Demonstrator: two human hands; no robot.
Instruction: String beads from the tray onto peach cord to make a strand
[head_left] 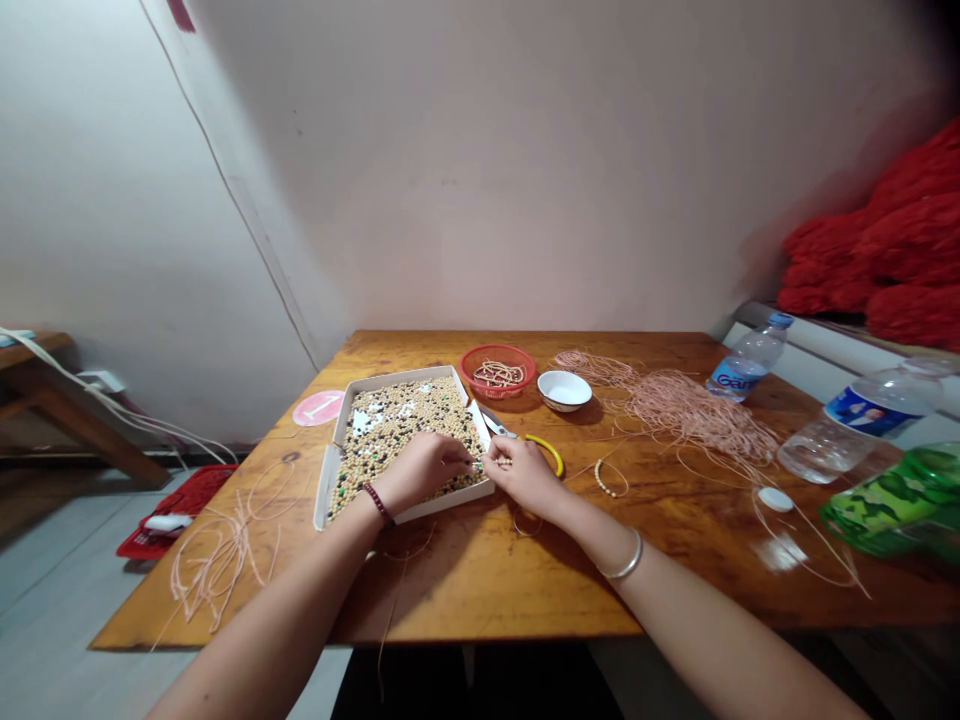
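Note:
Over the right edge of a white box tray [406,377] full of small beads [420,420], my two hands meet at the fingertips. My left hand [426,470] pinches at a small bead [478,465], too tiny to see clearly. Cream beads on a cord [504,463] show in the closed fingers of my right hand [531,480], and a thin cord loop hangs below it. Yellow-handled scissors [556,456] lie behind my right hand, partly hidden by it. To its right rests a short beaded loop [602,480].
Behind the tray stand a red basket [465,372] of beaded strands and a white bowl [564,390]. Pink cord [675,405] is heaped at right, near clear bottles [750,360] and a green bottle [892,500]. More cord [225,555] lies front left.

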